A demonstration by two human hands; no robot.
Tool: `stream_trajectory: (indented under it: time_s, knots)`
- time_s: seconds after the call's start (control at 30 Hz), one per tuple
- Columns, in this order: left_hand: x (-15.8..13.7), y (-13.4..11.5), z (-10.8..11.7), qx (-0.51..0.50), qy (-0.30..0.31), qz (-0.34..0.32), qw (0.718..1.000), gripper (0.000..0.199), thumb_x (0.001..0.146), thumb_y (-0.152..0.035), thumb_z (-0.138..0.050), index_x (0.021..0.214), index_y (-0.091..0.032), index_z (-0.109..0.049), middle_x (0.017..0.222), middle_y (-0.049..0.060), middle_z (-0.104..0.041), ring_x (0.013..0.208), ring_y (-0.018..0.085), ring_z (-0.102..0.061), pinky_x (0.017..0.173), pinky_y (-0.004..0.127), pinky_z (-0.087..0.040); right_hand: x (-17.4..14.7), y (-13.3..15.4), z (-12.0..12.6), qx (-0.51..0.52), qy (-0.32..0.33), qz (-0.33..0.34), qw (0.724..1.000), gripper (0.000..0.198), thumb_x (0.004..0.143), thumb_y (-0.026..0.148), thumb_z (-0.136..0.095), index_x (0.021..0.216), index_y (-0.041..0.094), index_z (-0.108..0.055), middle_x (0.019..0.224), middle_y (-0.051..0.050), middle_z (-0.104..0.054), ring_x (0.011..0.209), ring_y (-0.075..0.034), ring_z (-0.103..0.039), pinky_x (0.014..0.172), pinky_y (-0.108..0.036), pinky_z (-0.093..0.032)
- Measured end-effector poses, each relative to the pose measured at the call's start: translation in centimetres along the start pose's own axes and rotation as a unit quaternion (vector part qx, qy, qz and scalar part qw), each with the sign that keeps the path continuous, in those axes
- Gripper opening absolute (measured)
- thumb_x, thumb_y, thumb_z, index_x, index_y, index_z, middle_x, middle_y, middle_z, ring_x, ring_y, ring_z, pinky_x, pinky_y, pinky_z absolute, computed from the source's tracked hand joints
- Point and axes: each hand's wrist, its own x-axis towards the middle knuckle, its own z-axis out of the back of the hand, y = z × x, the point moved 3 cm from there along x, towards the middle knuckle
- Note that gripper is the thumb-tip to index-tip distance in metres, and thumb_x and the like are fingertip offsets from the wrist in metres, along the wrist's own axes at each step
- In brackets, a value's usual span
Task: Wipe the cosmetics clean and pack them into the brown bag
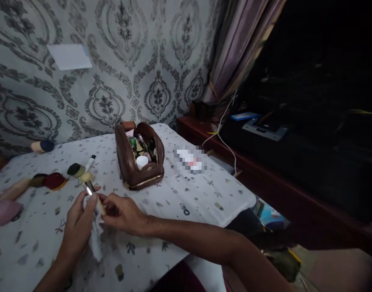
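My left grip (76, 223) clamped on brush (89, 187) and white cloth (95, 243) | my right grip (127, 215) pinching its handle end | wiping seems underway, unfinished | open, filled bag (124, 159) beyond my grips

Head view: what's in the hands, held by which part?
A yellow-headed brush with silver metal collar and tan handle: left hand grips below the collar, with a crumpled white cloth; right hand seems to pinch the handle's end.

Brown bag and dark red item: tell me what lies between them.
In the head view, a dark green item and a slim white, dark-ended item; the held brush also shows its yellowish head there.
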Motion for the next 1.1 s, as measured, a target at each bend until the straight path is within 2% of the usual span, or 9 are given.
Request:
stream_trajectory:
  time_s: [0.13, 0.3, 0.4, 0.53, 0.63, 0.73, 0.8, 0.97, 1.1]
  knots:
    - [-0.2, 0.7, -0.5, 0.004, 0.055, 0.033, 0.998, 0.057, 0.078, -0.066, -0.063, 0.111, -0.02, -0.064, 0.087, 0.002, -0.069, 0.078, 0.021, -0.064, 0.069, 0.029, -0.053, 0.4, -0.5, 0.1, 0.028, -0.022, -0.015, 0.999, 0.029, 0.075, 0.021, -0.077, 0.1, 0.022, -0.063, 0.079, 0.005, -0.063, 0.07, -0.012, -0.059, 0.068, -0.023, -0.048]
    - [0.0, -0.6, 0.3, 0.09, 0.082, -0.061, 0.991, 0.041, 0.086, -0.058, -0.054, 0.096, -0.019, -0.063, 0.081, 0.001, -0.065, 0.074, 0.019, -0.06, 0.071, 0.029, -0.049, 0.5, 0.4, 0.3, 0.033, -0.012, 0.011, 0.999, 0.016, 0.081, 0.026, -0.069, 0.096, 0.019, -0.065, 0.081, 0.003, -0.066, 0.073, -0.013, -0.061, 0.069, -0.024, -0.047]
    - [0.2, -1.3, 1.4, 0.212, 0.157, -0.129, 0.956, 0.033, 0.094, -0.047, -0.045, 0.1, -0.021, -0.063, 0.081, 0.001, -0.066, 0.075, 0.02, -0.061, 0.071, 0.028, -0.046, 0.8, 0.9, 1.1, 0.026, -0.046, 0.042, 0.998, 0.018, 0.089, 0.036, -0.061, 0.085, 0.019, -0.063, 0.077, 0.001, -0.064, 0.074, -0.014, -0.059, 0.069, -0.025, -0.045]
    - [0.0, -1.5, 3.5, 0.359, 0.225, -0.171, 0.89, 0.031, 0.099, -0.041, -0.041, 0.111, -0.024, -0.064, 0.102, 0.005, -0.072, 0.093, 0.024, -0.066, 0.08, 0.03, -0.046, 1.4, 0.3, 1.6, 0.067, -0.091, 0.035, 0.993, 0.027, 0.087, 0.039, -0.061, 0.105, 0.02, -0.056, 0.083, 0.0, -0.062, 0.075, -0.014, -0.058, 0.065, -0.025, -0.045]
    - [-0.2, -1.3, 4.7, 0.405, 0.255, -0.178, 0.86, 0.032, 0.101, -0.043, -0.039, 0.114, -0.026, -0.063, 0.11, 0.004, -0.072, 0.095, 0.023, -0.066, 0.079, 0.03, -0.046, 1.6, -0.3, 1.1, 0.038, -0.044, 0.029, 0.998, 0.027, 0.087, 0.03, -0.06, 0.111, 0.019, -0.057, 0.083, 0.001, -0.062, 0.073, -0.014, -0.058, 0.063, -0.024, -0.043]
    - [-0.6, -0.5, 5.4, 0.405, 0.291, -0.176, 0.849, 0.031, 0.101, -0.043, -0.039, 0.116, -0.027, -0.062, 0.113, 0.003, -0.07, 0.099, 0.022, -0.066, 0.082, 0.03, -0.047, 1.5, -0.6, 0.7, -0.021, 0.011, 0.024, 0.999, 0.011, 0.085, 0.021, -0.062, 0.096, 0.019, -0.065, 0.077, 0.002, -0.061, 0.07, -0.012, -0.056, 0.062, -0.023, -0.04]
    - [-0.7, 0.1, 5.8, 0.398, 0.248, -0.172, 0.866, 0.033, 0.1, -0.044, -0.042, 0.121, -0.025, -0.059, 0.117, 0.005, -0.067, 0.105, 0.024, -0.064, 0.088, 0.033, -0.048, 1.4, -0.7, 0.6, -0.063, 0.029, 0.013, 0.997, 0.007, 0.085, 0.019, -0.064, 0.092, 0.018, -0.066, 0.074, 0.003, -0.061, 0.067, -0.012, -0.054, 0.062, -0.023, -0.039]
    - [-1.2, 1.1, 5.3, 0.315, -0.006, -0.169, 0.934, 0.038, 0.101, -0.035, -0.037, 0.133, -0.018, -0.045, 0.116, 0.01, -0.058, 0.109, 0.023, -0.058, 0.096, 0.041, -0.048, 1.2, -0.5, 0.5, -0.184, 0.045, 0.008, 0.982, 0.005, 0.088, 0.02, -0.066, 0.092, 0.017, -0.066, 0.082, -0.001, -0.063, 0.072, -0.014, -0.056, 0.067, -0.025, -0.039]
    - [-2.8, 1.9, 1.6, 0.294, 0.033, -0.262, 0.919, 0.034, 0.098, -0.021, -0.039, 0.131, -0.016, -0.042, 0.12, 0.013, -0.055, 0.116, 0.024, -0.055, 0.101, 0.043, -0.047, 1.1, -0.6, 0.2, -0.267, 0.061, 0.025, 0.962, 0.005, 0.085, 0.013, -0.063, 0.084, 0.018, -0.065, 0.088, -0.003, -0.06, 0.081, -0.017, -0.056, 0.072, -0.027, -0.04]
